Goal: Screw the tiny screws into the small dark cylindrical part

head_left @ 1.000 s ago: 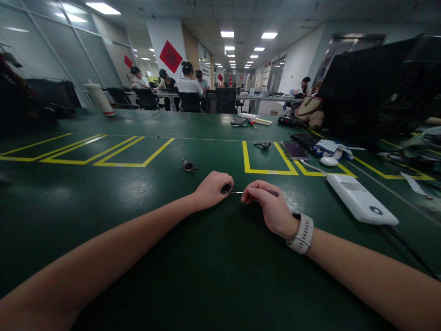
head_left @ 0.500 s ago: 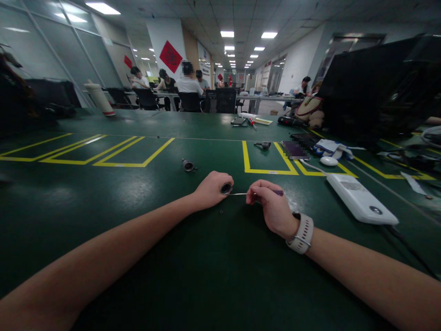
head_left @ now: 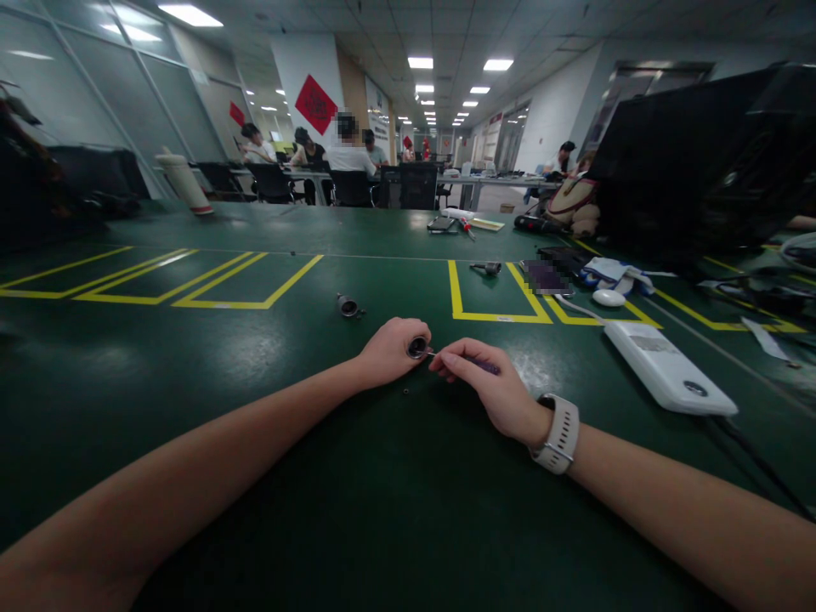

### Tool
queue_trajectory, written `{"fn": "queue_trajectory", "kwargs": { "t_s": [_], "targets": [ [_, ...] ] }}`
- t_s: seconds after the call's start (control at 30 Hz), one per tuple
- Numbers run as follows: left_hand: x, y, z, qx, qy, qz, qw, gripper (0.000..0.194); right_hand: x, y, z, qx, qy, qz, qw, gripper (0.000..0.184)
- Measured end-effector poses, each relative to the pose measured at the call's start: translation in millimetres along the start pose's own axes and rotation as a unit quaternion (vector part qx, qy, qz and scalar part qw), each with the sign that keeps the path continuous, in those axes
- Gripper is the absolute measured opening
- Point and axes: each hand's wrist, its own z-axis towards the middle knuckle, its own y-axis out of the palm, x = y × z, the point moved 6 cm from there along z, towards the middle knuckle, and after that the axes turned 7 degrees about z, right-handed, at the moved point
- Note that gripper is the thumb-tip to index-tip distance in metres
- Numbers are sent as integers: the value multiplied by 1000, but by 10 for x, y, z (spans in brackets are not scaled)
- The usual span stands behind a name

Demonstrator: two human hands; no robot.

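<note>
- L hand: grip closed rd. metal cyl., mouth twd. cam., over bench.
- R hand: grip narrow, holds thin tool; now nearer cyl., shaft at mouth; depth unclear.
- Sm. ring: newly on bench, nr. L hand.
- Work prob. shifts inside cyl.

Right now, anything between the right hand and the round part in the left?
Nothing visible; only the thin tool in the right hand spans the gap to the round part. The tiny ring on the table lies off that line.
</note>
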Motion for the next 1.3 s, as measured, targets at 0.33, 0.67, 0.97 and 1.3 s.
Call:
{"fn": "queue_trajectory", "kwargs": {
  "t_s": [0.33, 0.67, 0.97, 1.3],
  "targets": [
    [20, 25, 5, -33, 6, 7, 999, 3, -170, 36, -36, 47, -59, -163, 984, 15],
    [14, -26, -12, -9, -3, -70, 998, 5, 110, -68, 50, 61, 89, 167, 980, 13],
    [-33, -26, -10, 20, -16, -55, 998, 5, 67, -51, 33, 64, 54, 126, 989, 12],
    [40, -1, -8, -15, 29, -11, 999, 4, 162, -84, 81, 72, 105, 218, 968, 13]
  ]
}}
